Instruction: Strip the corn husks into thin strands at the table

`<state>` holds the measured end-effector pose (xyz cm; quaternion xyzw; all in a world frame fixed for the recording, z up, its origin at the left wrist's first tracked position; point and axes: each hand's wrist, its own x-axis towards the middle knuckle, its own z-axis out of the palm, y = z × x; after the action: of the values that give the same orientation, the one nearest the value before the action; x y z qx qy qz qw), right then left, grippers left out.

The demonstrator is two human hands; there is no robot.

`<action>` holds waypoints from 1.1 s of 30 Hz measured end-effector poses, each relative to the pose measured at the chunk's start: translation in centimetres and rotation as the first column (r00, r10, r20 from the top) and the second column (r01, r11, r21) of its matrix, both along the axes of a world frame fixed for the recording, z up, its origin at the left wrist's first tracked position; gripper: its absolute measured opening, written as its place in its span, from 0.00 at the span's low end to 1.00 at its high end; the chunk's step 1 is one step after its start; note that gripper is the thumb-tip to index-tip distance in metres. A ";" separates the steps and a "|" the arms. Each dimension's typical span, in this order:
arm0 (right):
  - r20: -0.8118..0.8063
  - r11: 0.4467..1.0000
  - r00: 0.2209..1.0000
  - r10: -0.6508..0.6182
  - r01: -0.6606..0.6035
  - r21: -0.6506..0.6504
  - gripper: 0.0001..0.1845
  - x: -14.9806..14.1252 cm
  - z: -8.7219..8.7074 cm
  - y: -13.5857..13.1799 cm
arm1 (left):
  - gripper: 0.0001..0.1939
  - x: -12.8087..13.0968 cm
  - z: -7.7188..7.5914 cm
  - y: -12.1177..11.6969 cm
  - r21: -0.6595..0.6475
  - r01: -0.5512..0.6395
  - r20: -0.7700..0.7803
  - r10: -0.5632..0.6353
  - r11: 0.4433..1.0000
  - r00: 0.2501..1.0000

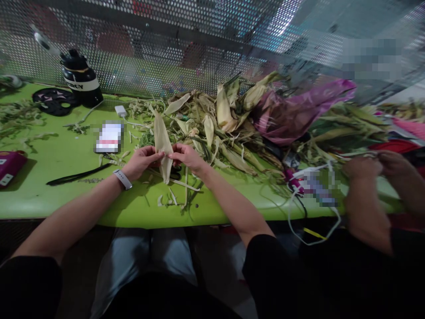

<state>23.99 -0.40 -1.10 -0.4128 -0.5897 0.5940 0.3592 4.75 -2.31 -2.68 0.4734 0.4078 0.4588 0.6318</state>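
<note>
A pale, dry corn husk (162, 133) stands upright over the green table, wide in the middle and tapering to a point at each end. My left hand (143, 160) pinches its left edge between thumb and fingers; a light watch band circles that wrist. From the other side my right hand (188, 158) grips the same husk, the two thumbs nearly meeting on its face. Behind the hands a heap of husks (209, 128) spreads to the right. Thin husk strips (172, 197) lie below them. A small dark object behind the right fingers is mostly hidden.
A phone (109, 137), a black strap (78, 175) and a maroon box (11, 168) lie to the left. Farther back are a black bottle (81, 79) and a black mask (55, 101). A purple plastic bag (292, 115) sits on the heap. Right, a co-worker's hands (365, 166) are near a cable (290, 221).
</note>
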 end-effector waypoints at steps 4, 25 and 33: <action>-0.008 1.000 1.000 0.022 -0.022 -0.007 0.10 0.1 -0.1 0.0 | 0.20 -0.1 0.1 0.1 0.042 -0.063 -0.082 0.067 0.997 0.994; 0.238 0.972 0.960 0.150 -0.187 0.142 0.19 1.1 0.2 0.2 | 0.21 -0.1 0.0 0.1 0.117 0.115 -0.215 -0.088 0.986 0.973; 0.574 0.887 0.817 -0.046 -0.231 0.399 0.13 0.9 0.7 -0.4 | 0.17 0.0 0.4 -0.2 0.203 0.107 -0.392 -0.019 0.973 0.920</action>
<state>24.86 -0.83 -0.40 -0.4458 -0.8108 0.3072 0.2224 4.79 -2.54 -2.24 0.6348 0.4554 0.3779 0.4967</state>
